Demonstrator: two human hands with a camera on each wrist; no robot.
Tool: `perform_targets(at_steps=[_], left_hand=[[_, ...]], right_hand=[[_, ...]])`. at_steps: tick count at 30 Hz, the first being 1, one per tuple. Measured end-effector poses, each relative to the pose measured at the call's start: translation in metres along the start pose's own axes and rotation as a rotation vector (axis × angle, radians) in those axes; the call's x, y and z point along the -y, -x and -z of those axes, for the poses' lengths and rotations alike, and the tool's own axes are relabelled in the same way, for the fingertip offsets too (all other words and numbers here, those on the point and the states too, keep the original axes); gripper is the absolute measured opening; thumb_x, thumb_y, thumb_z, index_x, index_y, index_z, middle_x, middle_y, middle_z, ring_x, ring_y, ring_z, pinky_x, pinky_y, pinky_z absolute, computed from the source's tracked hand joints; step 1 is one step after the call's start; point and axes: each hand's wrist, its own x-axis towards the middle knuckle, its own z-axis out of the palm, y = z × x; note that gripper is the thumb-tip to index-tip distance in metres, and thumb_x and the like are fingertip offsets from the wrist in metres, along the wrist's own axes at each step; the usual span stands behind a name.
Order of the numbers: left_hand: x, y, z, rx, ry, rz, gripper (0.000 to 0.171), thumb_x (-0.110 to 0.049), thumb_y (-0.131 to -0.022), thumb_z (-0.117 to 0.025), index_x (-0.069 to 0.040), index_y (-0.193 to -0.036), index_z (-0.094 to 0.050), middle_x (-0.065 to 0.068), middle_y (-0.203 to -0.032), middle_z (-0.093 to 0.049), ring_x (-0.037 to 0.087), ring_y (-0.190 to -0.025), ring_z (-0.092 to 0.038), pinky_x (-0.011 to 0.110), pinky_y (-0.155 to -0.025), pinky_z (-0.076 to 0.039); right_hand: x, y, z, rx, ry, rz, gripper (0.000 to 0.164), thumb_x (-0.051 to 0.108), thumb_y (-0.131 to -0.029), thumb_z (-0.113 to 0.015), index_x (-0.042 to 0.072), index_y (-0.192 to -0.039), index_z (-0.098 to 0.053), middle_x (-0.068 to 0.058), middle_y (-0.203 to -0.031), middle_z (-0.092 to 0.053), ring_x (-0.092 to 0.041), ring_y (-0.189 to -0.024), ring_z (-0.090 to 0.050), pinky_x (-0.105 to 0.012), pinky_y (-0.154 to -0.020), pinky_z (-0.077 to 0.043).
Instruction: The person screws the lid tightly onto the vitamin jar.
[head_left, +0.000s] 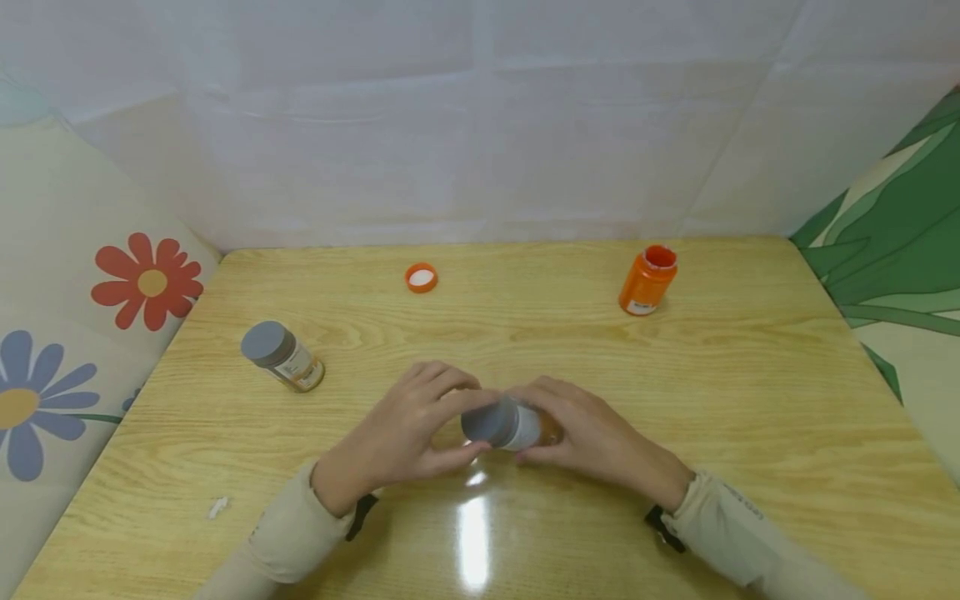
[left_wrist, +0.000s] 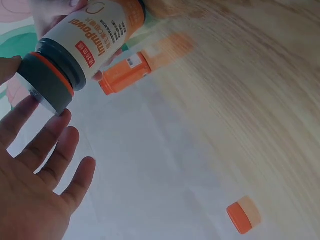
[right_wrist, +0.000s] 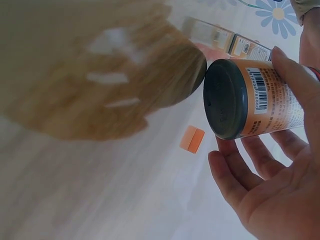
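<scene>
Held bottle: a cylindrical bottle with a white-and-orange printed label (head_left: 528,428), in front of the person near the middle of the worktop (head_left: 750,350); it tilts, top towards nine o'clock and base towards three. Whether its base touches the wood, I cannot tell.
Lid: a round dark-grey lid with an orange band at its lower edge (left_wrist: 45,86), at the bottle's top.
Left hand: the left hand (head_left: 405,437) holds the lid narrowly between thumb and fingers; the other fingers spread loosely below.
Right hand: the right hand (head_left: 600,429) grips the bottle's body, thumb on one side and fingers round the other.
Orange jar: a glossy orange cylindrical jar with an uncovered mouth (head_left: 643,287), upright between one and two o'clock from the held bottle.
Orange cap: a small round orange cap with a white lining (head_left: 422,278), lining up, at eleven o'clock.
Second bottle: a grey-lidded bottle with a white-and-orange label (head_left: 296,365), upright between nine and ten o'clock.
White scrap: a small white scrap (head_left: 217,507), between eight and nine o'clock.
Backdrop: a creased white sheet (head_left: 480,158), at twelve o'clock behind the worktop.
</scene>
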Motion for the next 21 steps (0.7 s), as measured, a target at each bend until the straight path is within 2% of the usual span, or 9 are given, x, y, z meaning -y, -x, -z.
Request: perform_targets(at_steps=[4,10,21], left_hand=[[0.0,-0.0004,-0.0003,0.008,0.019,-0.001,0.048,-0.04,-0.082,-0.075,-0.018,-0.123,-0.065,0.0,-0.106,-0.067,0.015,-0.099,-0.059,0.035,-0.088,-0.051],[-0.0012,-0.0014,-0.0007,-0.009,-0.003,0.017,0.045,-0.046,-0.085,-0.071,-0.015,-0.117,-0.065,-0.001,-0.1,-0.065,0.014,-0.093,-0.058,0.034,-0.086,-0.051],[-0.0008,-0.001,0.0,-0.015,0.014,-0.009,0.047,-0.042,-0.084,-0.074,-0.017,-0.124,-0.065,0.001,-0.108,-0.066,0.015,-0.099,-0.058,0.035,-0.089,-0.051]], right_hand=[[-0.0004,-0.0001,0.0002,-0.005,-0.001,0.012,0.07,0.037,-0.072,-0.085,0.021,-0.135,-0.058,0.004,-0.118,-0.066,-0.012,-0.104,-0.063,-0.035,-0.088,-0.056],[-0.0007,0.0003,0.0005,0.001,-0.015,0.009,0.07,0.037,-0.073,-0.085,0.023,-0.135,-0.057,0.004,-0.118,-0.066,-0.012,-0.104,-0.063,-0.036,-0.087,-0.056],[-0.0014,0.0008,0.0003,-0.011,-0.008,0.013,0.07,0.037,-0.073,-0.086,0.022,-0.135,-0.058,0.005,-0.117,-0.067,-0.011,-0.104,-0.064,-0.036,-0.088,-0.056]])
